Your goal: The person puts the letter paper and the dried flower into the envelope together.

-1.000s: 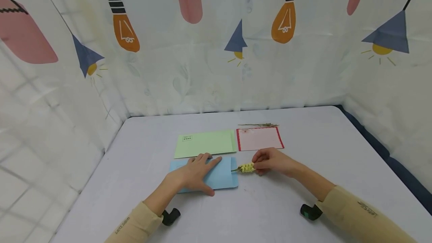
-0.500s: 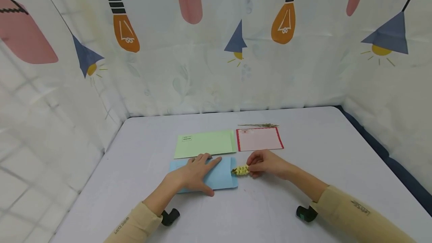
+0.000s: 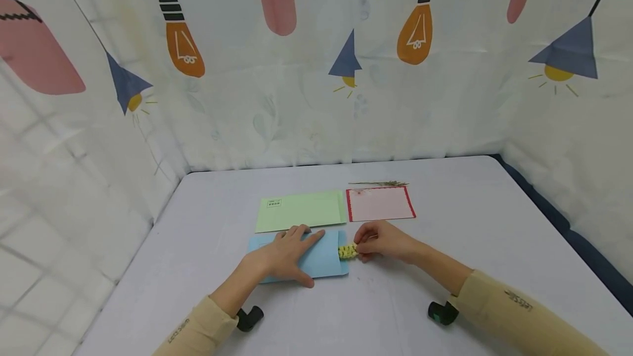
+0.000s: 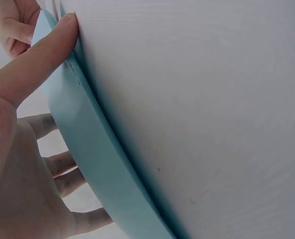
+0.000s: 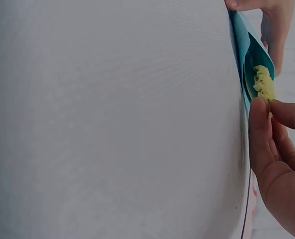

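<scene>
A light blue envelope (image 3: 323,257) lies on the table, its mouth facing right. My left hand (image 3: 285,254) rests spread across it, fingers straight, thumb near its front edge; the left wrist view shows the envelope (image 4: 95,144) beneath these fingers. A yellow dried flower (image 3: 347,251) sticks partly out of the mouth. My right hand (image 3: 386,242) pinches the flower's outer end between thumb and fingers. In the right wrist view the mouth gapes around the yellow flower (image 5: 263,82); its stem is hidden inside the envelope.
Behind the blue envelope lies a green envelope (image 3: 301,210). A pink card with a red border (image 3: 381,205) is to its right, and a thin dried sprig (image 3: 381,183) lies beyond the card. All rest on a white-covered table (image 3: 222,207).
My right hand has moved left with the flower, whose stem and lower blossoms have slid into the blue envelope. The left hand has stayed in place.
</scene>
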{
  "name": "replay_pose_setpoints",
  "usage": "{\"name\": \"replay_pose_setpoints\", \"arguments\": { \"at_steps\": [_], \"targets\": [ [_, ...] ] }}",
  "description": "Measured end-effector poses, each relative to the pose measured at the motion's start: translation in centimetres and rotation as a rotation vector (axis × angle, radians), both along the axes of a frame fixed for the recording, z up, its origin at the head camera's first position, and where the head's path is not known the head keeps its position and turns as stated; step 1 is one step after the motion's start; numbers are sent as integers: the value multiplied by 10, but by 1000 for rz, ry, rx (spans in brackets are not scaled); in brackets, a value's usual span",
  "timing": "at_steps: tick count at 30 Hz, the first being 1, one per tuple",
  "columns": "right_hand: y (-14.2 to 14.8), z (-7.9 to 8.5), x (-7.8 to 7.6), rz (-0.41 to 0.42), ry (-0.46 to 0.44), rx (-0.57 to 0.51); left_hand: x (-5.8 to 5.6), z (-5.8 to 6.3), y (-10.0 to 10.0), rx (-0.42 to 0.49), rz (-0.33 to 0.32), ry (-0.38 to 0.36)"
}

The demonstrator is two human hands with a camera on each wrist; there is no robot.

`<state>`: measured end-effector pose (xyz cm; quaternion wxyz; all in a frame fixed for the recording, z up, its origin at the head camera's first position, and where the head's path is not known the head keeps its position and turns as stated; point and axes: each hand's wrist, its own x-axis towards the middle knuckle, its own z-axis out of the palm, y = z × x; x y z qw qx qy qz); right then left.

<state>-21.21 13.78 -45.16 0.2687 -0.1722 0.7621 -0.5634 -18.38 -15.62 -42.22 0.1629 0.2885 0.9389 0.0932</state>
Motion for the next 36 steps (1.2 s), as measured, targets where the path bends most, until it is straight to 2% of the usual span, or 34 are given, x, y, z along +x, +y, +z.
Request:
{"name": "replay_pose_setpoints", "arguments": {
  "at_steps": [13, 26, 36],
  "targets": [
    [-7, 1, 3, 36, -12, -31, 0, 0, 0, 1, -15, 10],
    [-12, -1, -1, 107, -23, -83, 0, 0, 0, 9, -2, 2],
    [-19, 2, 0, 143, 24, -60, 1, 0, -1, 19, -8, 3]
  ]
}}
